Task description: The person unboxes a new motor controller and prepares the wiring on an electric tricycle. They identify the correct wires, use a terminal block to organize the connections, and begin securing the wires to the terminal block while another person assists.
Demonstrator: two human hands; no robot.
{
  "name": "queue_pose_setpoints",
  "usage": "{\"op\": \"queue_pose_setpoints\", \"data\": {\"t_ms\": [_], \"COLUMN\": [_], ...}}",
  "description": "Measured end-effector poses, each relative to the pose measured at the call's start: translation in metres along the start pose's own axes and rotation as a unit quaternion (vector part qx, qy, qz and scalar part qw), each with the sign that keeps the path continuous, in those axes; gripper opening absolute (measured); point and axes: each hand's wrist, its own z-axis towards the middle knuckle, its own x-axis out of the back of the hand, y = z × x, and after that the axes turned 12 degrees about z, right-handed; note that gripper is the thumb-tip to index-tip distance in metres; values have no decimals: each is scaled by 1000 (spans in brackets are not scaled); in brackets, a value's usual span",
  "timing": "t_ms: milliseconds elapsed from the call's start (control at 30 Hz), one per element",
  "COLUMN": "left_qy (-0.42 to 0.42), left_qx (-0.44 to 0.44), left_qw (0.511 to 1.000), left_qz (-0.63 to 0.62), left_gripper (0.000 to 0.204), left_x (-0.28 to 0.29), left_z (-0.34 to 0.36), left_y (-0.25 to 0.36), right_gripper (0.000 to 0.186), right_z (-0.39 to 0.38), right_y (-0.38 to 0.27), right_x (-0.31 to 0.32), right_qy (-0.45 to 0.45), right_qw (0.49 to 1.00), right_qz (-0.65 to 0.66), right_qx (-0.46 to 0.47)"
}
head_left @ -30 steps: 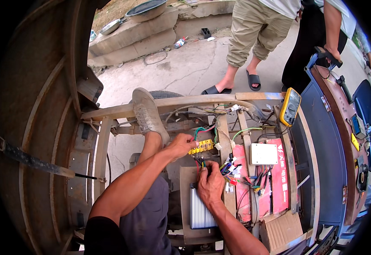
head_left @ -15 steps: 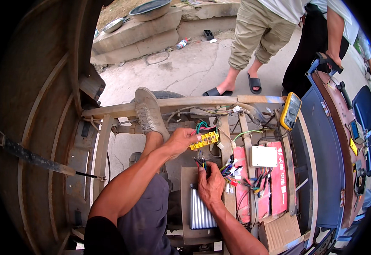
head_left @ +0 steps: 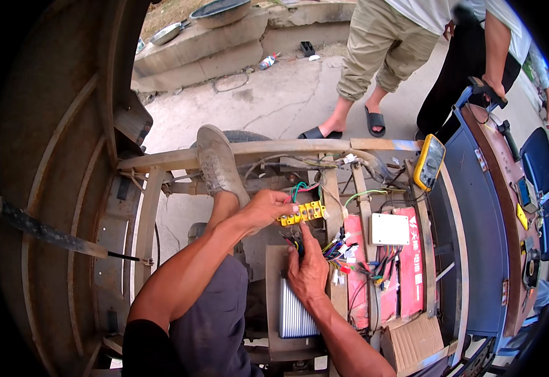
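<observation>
My left hand (head_left: 265,210) grips the left end of a yellow terminal block (head_left: 309,212), which has teal, pink and other wires behind it. My right hand (head_left: 307,270) has its index finger raised to the block's lower edge while thumb and fingers hold a bundle of dark wires (head_left: 292,240). A ribbed silver box (head_left: 296,317) lies under that hand on a grey plate. Tangled wires with white connectors (head_left: 343,254) are just right of it. A white box (head_left: 389,229) sits on red battery packs (head_left: 413,289), and a yellow multimeter (head_left: 430,162) leans at the frame's upper right.
Metal rails (head_left: 255,147) surround the work, with my left foot (head_left: 218,163) on them. A rusty panel (head_left: 54,188) and strut stand left, a blue panel (head_left: 450,239) right, cardboard (head_left: 413,342) below. Two other people (head_left: 381,56) stand beyond, one hand on a black handle.
The terminal block has risen a little and turned in my left hand. My right hand's index finger has moved up from the wire bundle to the block.
</observation>
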Motion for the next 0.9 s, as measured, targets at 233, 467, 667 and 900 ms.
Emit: {"op": "queue_pose_setpoints", "data": {"t_ms": [233, 467, 667, 900], "left_qy": [-9, -2, -24, -49], "left_qx": [-26, -32, 13, 29], "left_qw": [999, 999, 1000, 996], "left_qz": [20, 23, -15, -74], "left_gripper": [18, 19, 22, 24], "left_x": [-1, -1, 5, 9], "left_z": [6, 5, 6, 2], "left_y": [-10, -10, -12, -12], "right_gripper": [68, 72, 74, 71], "right_z": [1, 4, 4, 4], "right_y": [-7, -10, -12, -11], "right_x": [-2, -3, -2, -3], "right_qy": [-45, -62, -64, -59], "right_qw": [995, 992, 990, 991], "right_qz": [-79, -86, -81, -85], "right_qx": [-43, -72, -94, -82]}}
